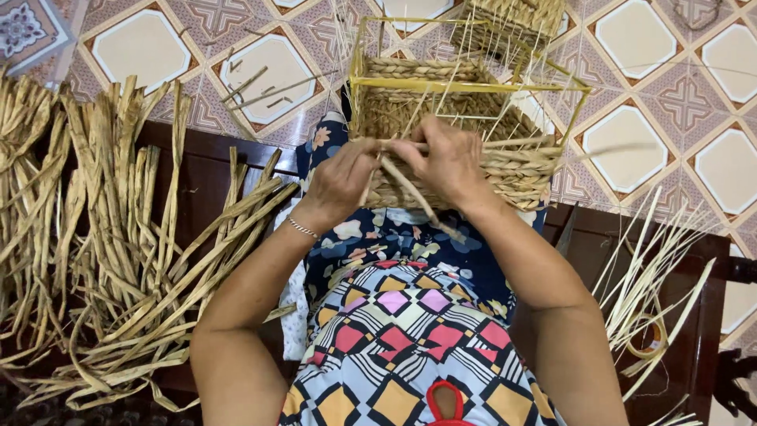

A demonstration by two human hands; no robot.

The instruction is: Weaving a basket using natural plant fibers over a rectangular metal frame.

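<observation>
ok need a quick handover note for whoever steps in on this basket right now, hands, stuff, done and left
Left hand: pinching the weaving strand at the basket's near wall.
Right hand: grip on the same strand, pressed against the wall.
Basket: on the lap, on a yellow wire frame.
Dried fibre strips: piled on the bench to the left; thinner pale strips to the right.
Done: lower rows woven.
Left: the top of the frame is bare.
</observation>
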